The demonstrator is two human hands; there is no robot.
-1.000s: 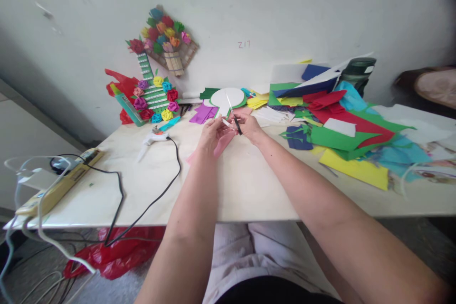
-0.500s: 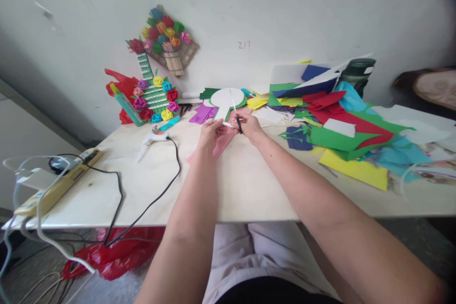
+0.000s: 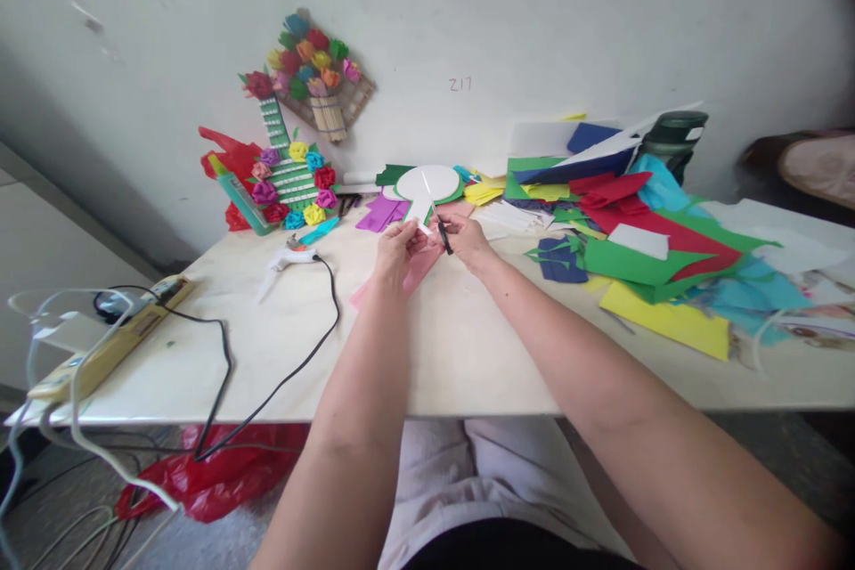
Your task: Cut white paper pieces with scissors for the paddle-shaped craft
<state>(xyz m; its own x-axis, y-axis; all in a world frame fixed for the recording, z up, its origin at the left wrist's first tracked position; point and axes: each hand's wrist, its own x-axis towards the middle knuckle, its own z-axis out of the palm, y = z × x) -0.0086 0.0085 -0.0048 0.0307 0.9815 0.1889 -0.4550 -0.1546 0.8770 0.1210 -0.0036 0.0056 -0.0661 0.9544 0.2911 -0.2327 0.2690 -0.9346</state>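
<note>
In the middle of the table, my left hand (image 3: 399, 248) pinches a small white paper strip (image 3: 425, 230). My right hand (image 3: 466, 240) is closed around the black handles of the scissors (image 3: 444, 234), whose blades point away from me, up and slightly left. The strip's free end lies close to the blades; whether they touch it I cannot tell. Behind both hands rests a white, round-topped paper shape with a stem (image 3: 427, 184), edged in green. Pink paper (image 3: 420, 267) lies on the table beneath my hands.
A white glue gun (image 3: 287, 264) with a black cord lies left, near a yellow power strip (image 3: 113, 334). Paper-flower crafts (image 3: 294, 183) and a glue bottle (image 3: 241, 196) stand behind. Coloured paper sheets (image 3: 641, 258) are heaped at right, with a dark bottle (image 3: 671, 142) behind.
The scissors have tilted further left and moved slightly toward my left hand. The white strip now angles down to the right. Both hands stay in nearly the same place.
</note>
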